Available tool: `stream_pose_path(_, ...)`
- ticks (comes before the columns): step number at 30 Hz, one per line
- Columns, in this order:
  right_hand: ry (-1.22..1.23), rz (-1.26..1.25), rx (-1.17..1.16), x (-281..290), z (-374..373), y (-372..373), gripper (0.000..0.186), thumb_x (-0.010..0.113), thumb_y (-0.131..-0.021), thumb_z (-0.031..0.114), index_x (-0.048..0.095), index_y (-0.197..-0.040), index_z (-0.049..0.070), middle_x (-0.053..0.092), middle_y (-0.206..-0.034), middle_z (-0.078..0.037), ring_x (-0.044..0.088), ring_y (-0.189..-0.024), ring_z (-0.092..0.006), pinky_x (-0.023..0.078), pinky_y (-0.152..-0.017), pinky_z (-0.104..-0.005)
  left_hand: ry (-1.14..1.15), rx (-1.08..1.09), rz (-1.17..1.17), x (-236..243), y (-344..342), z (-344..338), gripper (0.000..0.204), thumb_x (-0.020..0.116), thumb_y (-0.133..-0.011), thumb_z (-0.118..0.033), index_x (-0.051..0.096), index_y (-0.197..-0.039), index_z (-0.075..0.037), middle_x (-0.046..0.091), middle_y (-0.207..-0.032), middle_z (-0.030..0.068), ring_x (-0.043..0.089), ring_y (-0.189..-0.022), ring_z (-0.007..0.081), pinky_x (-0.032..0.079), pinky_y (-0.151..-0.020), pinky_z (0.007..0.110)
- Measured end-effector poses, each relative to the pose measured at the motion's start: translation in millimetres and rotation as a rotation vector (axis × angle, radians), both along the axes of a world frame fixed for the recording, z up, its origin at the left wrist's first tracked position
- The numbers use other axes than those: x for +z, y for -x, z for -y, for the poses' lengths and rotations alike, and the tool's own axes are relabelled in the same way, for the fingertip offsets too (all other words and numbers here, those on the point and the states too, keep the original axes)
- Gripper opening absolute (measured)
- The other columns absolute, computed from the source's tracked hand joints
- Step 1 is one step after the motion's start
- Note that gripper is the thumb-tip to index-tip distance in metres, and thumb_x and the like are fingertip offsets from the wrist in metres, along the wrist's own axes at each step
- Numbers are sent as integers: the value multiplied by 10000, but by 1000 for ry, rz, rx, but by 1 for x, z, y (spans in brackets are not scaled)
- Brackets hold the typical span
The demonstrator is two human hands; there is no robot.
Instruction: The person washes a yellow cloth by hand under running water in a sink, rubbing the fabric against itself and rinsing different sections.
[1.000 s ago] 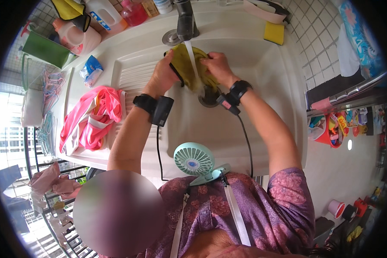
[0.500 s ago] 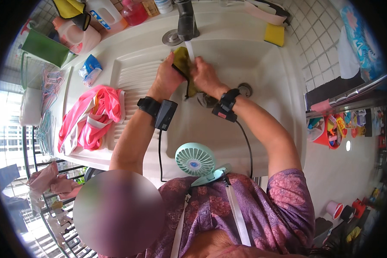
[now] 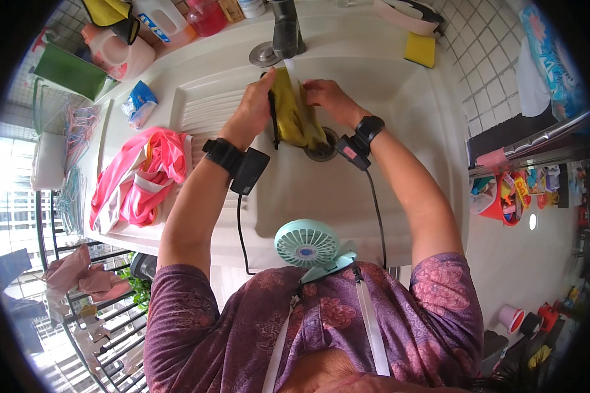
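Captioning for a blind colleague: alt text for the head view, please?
A person's left hand holds a dark-edged yellow cloth under a running faucet in a pale sink, the right hand at the cloth's other side. Crumpled pink-and-white fabric lies left; a yellow sponge sits upper right.

We take this for the laundry corner of a home, probably a balcony: we see a cream moulded sink (image 3: 347, 209) with a built-in ridged washboard (image 3: 206, 111), a pale pink plastic jug with a handle (image 3: 137, 54), pastel thin-framed clothes hangers (image 3: 82, 124), and dusty-pink cloth garments (image 3: 75, 272) beside black metal railing bars (image 3: 40, 223) against bright daylight.
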State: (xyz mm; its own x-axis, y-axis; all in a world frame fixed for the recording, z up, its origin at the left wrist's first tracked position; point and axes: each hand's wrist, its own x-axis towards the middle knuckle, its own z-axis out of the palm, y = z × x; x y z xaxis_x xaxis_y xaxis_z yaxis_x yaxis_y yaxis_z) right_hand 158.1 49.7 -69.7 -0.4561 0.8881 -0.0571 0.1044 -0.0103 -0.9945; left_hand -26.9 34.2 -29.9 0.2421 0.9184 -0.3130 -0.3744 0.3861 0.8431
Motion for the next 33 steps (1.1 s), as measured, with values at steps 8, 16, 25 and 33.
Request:
stream_pose_path(8, 111, -31, 122, -10, -4, -2, 195, 578, -711, 117, 620, -810, -47, 586, -783, -57, 505, -727, -137, 404, -679, -255, 4, 15, -103, 22, -3, 4, 407, 466, -918, -362, 562, -1011, 23, 610, -990, 92, 586, -889, 191, 471, -801, 299)
stream_pose_path(16, 51, -380, 129, -6, -19, -4, 183, 599, -725, 17, 618, -903, -25, 621, -845, -63, 581, -795, -147, 452, -768, -241, -383, -304, -784, 3, 12, 10, 270, 638, -785, -167, 614, -943, 51, 636, -892, 73, 606, -767, 135, 500, -690, 274)
stream_pose_path(25, 107, -119, 126, 12, 2, -5, 285, 676, -713, 123, 631, -931, -54, 619, -821, -52, 539, -768, -127, 433, -746, -270, -726, -369, -655, -63, 52, -19, 409, 641, -719, -32, 560, -1119, -69, 620, -914, 123, 534, -848, 214, 433, -773, 306)
stream_pose_path(33, 108, 100, -45, -33, 0, -8, 267, 680, -680, 189, 610, -759, -56, 588, -673, -109, 487, -612, -177, 418, -608, -330, -6, 15, -44, 5, 9, 15, 261, 612, -838, -151, 560, -981, 61, 626, -916, 109, 590, -748, 167, 471, -614, 274)
